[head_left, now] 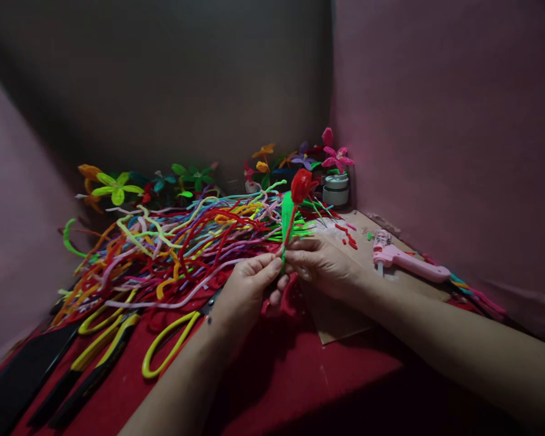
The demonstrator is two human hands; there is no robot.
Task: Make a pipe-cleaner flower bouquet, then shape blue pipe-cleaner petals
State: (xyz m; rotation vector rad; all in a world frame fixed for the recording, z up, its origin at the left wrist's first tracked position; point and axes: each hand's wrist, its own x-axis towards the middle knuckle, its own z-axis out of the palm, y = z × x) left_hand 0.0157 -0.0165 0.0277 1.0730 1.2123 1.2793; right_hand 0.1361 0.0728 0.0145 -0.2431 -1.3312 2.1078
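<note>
While left hand [249, 284] and right hand [324, 265] pinched the red chenille flower [301, 186] and leaf [287, 213] — apparently joining them — snug twisting seemed needed.

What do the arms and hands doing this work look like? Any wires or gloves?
They're a person's: the left hand and right hand are ungloved, with five-fingered human shapes. No wires, watch or bracelet can be made out, and no sleeves cover the forearms near the wrists.

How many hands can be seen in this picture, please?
2: the left hand and the right hand, close together near the middle, both gripping the stem below the red flower. No other hand shows.
</note>
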